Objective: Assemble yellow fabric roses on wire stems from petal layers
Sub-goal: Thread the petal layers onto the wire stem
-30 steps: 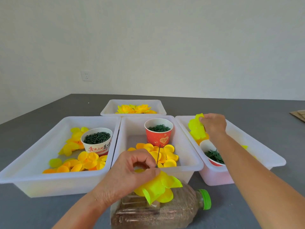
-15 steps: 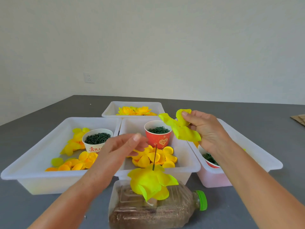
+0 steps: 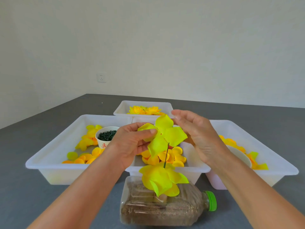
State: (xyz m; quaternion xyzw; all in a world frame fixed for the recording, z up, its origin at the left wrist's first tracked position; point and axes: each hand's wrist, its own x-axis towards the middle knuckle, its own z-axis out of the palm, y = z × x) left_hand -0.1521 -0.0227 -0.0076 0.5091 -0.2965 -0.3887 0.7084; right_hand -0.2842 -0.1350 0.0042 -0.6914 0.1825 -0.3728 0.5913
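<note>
A white wall socket (image 3: 101, 77) sits on the wall, above and behind the grey surface (image 3: 28, 194).

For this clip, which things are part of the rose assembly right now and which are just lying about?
In use: petal layer, left hand, right hand, wire stem, half-built rose, bottle.

Idle: left tray, cup of green bits, finished roses, wall socket.
</note>
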